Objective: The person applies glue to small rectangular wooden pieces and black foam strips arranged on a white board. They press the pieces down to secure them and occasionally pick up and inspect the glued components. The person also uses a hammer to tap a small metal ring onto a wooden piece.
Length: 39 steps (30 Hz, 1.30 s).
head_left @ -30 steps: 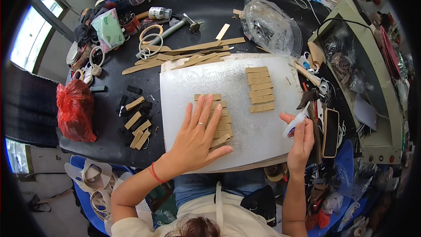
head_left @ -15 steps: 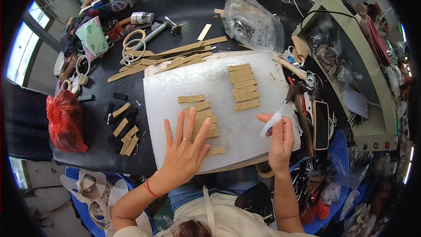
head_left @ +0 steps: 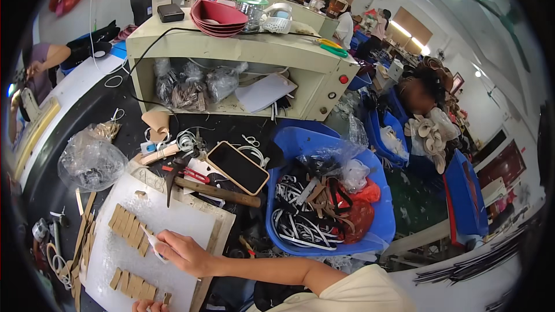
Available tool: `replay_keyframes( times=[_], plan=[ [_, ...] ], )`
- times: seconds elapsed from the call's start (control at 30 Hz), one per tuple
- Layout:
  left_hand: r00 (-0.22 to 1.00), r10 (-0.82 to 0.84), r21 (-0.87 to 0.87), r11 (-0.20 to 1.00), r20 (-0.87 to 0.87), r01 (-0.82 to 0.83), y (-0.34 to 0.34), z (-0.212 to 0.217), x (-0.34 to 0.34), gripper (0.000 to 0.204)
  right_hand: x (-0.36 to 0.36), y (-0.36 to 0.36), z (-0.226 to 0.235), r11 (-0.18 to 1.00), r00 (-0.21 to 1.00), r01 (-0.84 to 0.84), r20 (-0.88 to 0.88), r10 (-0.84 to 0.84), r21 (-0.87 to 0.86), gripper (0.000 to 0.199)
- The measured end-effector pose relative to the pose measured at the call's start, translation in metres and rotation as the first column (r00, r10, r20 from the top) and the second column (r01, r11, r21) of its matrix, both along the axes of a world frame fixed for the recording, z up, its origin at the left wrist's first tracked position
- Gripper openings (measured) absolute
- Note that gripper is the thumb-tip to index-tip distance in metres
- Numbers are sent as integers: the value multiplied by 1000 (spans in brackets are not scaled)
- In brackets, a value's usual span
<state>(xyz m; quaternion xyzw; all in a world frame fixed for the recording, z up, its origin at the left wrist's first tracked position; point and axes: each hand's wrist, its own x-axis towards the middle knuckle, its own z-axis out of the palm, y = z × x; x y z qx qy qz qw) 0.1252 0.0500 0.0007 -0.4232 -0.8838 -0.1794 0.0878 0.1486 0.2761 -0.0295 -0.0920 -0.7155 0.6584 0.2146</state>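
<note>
My right hand [head_left: 180,252] is closed round a small white glue bottle [head_left: 152,241], its narrow tip pointing up and left at the end of a row of short tan strips [head_left: 124,223]. The strips lie side by side on a white board [head_left: 173,214]. A second row of tan strips [head_left: 130,283] lies nearer to me. Only the fingers of my left hand [head_left: 149,307] show at the lower edge, beside that row and touching its near end; they look laid out flat. The rest of that hand is out of the picture.
Right of the board lie a hammer [head_left: 217,191], a phone [head_left: 238,167] and red-handled snips [head_left: 196,175]. A blue tub [head_left: 388,219] of scraps stands beyond. Behind are a cream metal cabinet [head_left: 231,49] and a clear plastic bag [head_left: 91,159]. Other people [head_left: 41,81] work farther off.
The view has swung far to the right, bringing in the cabinet, blue tub and room. The glue bottle is now beside the farther strip row. My left hand has mostly left the picture.
</note>
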Motion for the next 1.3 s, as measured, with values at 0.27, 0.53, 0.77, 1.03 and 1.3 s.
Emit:
replay_keyframes(
  times=[0.27, 0.53, 0.77, 1.03, 1.3],
  plan=[
    [963, 196, 159, 961, 185, -226, 1, 4, -13, 32, -7, 0, -22, 999, 998, 8, 58, -10, 32, 20],
    [949, 296, -55, 955, 110, -292, -6, -9, -16, 85, -1, -18, 5, 999, 1000, -4, 18, 4, 40, 27],
    [937, 328, -31, 945, 123, -326, 15, -31, -40, 79, 6, -2, 3, 998, 998, 5, 62, -9, 56, 28],
    [916, 398, -9, 917, 58, -398, 60, -37, -92, 69, 1, -7, 5, 997, 999, 2, 49, -5, 79, 29],
    [884, 432, 156, 875, 177, -458, 9, -7, -181, 36, 2, -8, 5, 994, 998, 8, 66, -15, 105, 27]
  ],
)
